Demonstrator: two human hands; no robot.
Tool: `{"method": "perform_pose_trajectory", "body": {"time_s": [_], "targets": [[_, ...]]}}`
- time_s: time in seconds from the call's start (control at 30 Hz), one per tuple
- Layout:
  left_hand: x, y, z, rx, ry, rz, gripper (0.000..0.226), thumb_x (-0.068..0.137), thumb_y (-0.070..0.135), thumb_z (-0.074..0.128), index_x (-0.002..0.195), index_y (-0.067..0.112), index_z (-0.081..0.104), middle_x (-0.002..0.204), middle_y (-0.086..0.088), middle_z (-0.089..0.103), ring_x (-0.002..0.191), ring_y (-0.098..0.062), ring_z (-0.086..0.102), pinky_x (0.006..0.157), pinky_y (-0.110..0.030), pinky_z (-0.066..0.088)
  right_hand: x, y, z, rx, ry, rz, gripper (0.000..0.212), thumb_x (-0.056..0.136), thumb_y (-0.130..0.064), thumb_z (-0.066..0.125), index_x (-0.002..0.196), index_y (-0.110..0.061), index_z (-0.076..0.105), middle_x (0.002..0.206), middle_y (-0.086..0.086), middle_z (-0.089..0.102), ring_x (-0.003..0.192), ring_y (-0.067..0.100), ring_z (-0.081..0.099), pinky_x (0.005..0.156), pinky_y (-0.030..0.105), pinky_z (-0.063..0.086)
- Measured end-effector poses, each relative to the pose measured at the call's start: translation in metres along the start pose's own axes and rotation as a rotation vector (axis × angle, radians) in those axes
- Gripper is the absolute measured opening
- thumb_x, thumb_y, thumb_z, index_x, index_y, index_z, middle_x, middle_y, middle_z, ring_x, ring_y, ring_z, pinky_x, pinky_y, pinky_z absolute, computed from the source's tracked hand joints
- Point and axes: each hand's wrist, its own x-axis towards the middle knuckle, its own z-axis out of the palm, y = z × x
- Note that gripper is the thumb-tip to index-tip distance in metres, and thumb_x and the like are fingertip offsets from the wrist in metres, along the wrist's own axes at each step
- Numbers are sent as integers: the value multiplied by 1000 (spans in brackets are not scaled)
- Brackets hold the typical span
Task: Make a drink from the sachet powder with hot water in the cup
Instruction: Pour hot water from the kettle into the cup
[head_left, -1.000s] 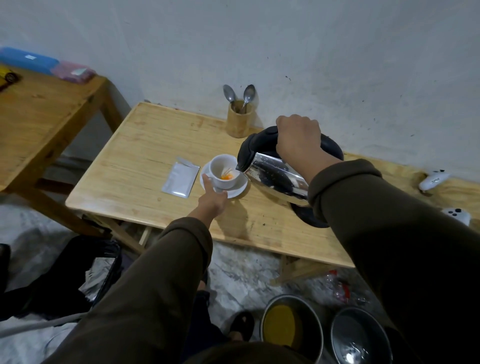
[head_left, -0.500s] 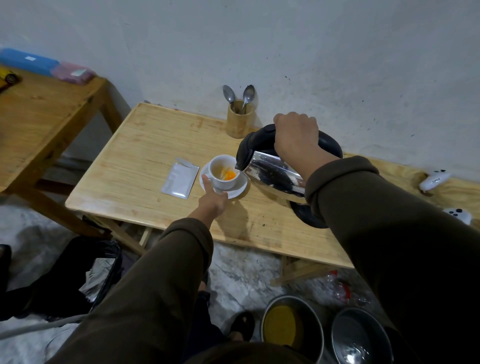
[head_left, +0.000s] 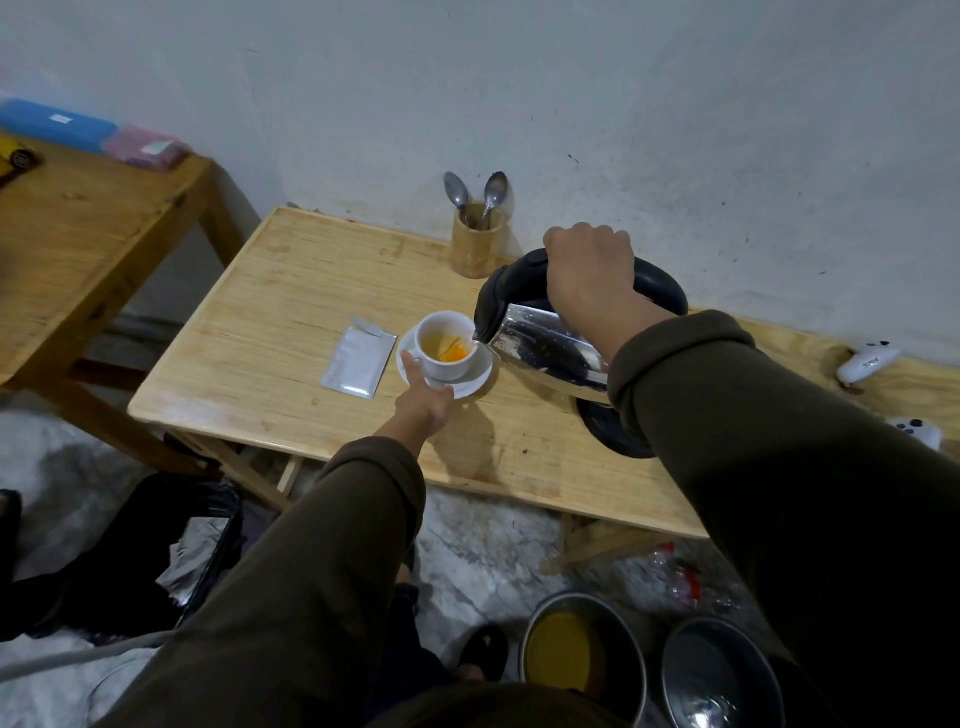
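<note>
1. Near the table's (head_left: 270, 332) front edge, my left hand (head_left: 426, 402) steadies the saucer (head_left: 470, 382), fingers touching the cup (head_left: 447, 353).
2. My right hand (head_left: 589, 270) wraps the tilted kettle's (head_left: 550, 348) handle, spout over the cup.
3. Left of the saucer lies the sachet (head_left: 358, 357).

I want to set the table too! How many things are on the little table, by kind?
Spoons: 2
Spoon holder: 1
Cup: 1
Saucer: 1
Sachet: 1
Kettle: 1
Kettle base: 1
White controllers: 2
Total: 10

Cup (head_left: 445, 358): white, holding pale liquid with an orange patch; saucer (head_left: 478, 376): white. Kettle (head_left: 550, 348): mirrored silver body, black handle. Sachet (head_left: 358, 357): plain silver; table (head_left: 291, 312): light wood grain.
</note>
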Motion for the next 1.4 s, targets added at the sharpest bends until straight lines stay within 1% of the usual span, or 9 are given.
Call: {"method": "perform_pose_trajectory", "body": {"time_s": [0.37, 0.67, 0.87, 0.97, 1.17, 1.4], "targets": [[0, -1, 0, -18, -4, -3, 78, 102, 30, 37, 152, 24, -23, 152, -31, 33, 137, -43, 40, 109, -46, 35, -2, 2, 1, -13, -5, 6, 23, 92, -11, 49, 114, -8, 54, 111, 16, 61, 104, 34, 58, 89, 40, 43], [0, 1, 1, -43, 5, -15, 79, 102, 28, 38, 152, 24, -23, 151, -31, 34, 136, -43, 42, 108, -46, 36, -5, 2, 0, -19, -2, 2, 24, 92, -11, 49, 115, -7, 53, 110, 16, 61, 103, 33, 57, 88, 39, 43], [-1, 1, 3, -93, 24, -27, 78, 102, 31, 39, 153, 23, -21, 152, -31, 32, 136, -42, 41, 109, -43, 35, -6, 3, 0, -8, -7, 5, 24, 91, -10, 49, 115, -7, 54, 110, 16, 61, 103, 34, 58, 89, 39, 43], [0, 1, 3, -65, 28, -19, 78, 102, 28, 39, 153, 22, -20, 150, -33, 34, 136, -44, 41, 108, -45, 34, -6, 3, 0, -9, -1, 8, 23, 92, -10, 48, 114, -7, 54, 110, 16, 61, 103, 34, 58, 88, 39, 43], [-1, 2, 3, -52, 25, -25, 77, 103, 28, 38, 152, 25, -21, 149, -32, 35, 134, -44, 43, 107, -46, 36, -3, 2, 2, -34, 0, 15, 24, 92, -9, 49, 115, -8, 53, 111, 16, 61, 105, 34, 57, 89, 39, 43], [-1, 1, 2, -56, 31, -22, 78, 102, 28, 39, 152, 25, -20, 151, -31, 34, 135, -45, 41, 108, -45, 35, -4, 4, 2, -28, 16, 12, 24, 92, -9, 49, 115, -7, 53, 111, 16, 61, 104, 33, 57, 89, 39, 43]]}}
